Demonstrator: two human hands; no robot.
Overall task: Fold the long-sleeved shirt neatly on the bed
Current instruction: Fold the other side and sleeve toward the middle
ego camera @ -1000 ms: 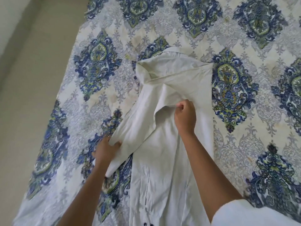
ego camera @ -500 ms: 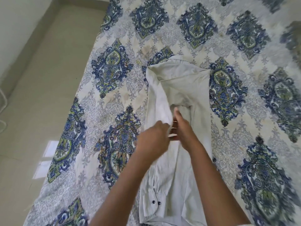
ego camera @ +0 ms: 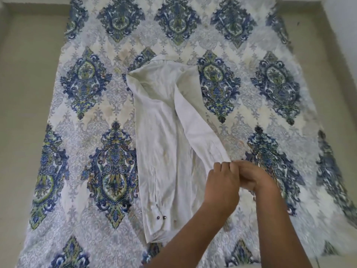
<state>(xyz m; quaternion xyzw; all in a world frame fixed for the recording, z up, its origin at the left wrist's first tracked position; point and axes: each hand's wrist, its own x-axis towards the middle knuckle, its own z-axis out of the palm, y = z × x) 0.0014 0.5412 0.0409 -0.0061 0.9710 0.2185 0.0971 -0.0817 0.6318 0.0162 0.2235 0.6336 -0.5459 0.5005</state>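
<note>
- Shirt (ego camera: 166, 144) is being handled at the end of its right sleeve (ego camera: 201, 132), where the two hands meet just off the right edge of the body.
- The left hand (ego camera: 222, 182) is seen knuckles up with its fingers curled, and the sleeve end is pinched under the fingertips.
- The right hand (ego camera: 251, 176) is curled against the left one, finger to finger, and the same sleeve end appears to be held in it. The cuff itself is hidden by both hands and blurred.
- From that grip the right sleeve is drawn in a straight slant up to the shoulder.
- A second ago the left sleeve (ego camera: 146, 151) was held out to the side by the left hand while the middle of the shirt was pinned by the right. It is now laid down along the left edge, with its buttoned cuff (ego camera: 161, 216) near the hem.
- Both hands have since been moved across to the other side.
- The shirt is laid lengthwise in the middle of the patterned bedsheet (ego camera: 87, 132), with the collar (ego camera: 164, 59) at the far end and the hem nearest the person. Floor (ego camera: 23, 113) is seen on either side.
- One sleeve fold is judged done and the second only begun. The right sleeve is probably to be laid in to match before the length is folded.
</note>
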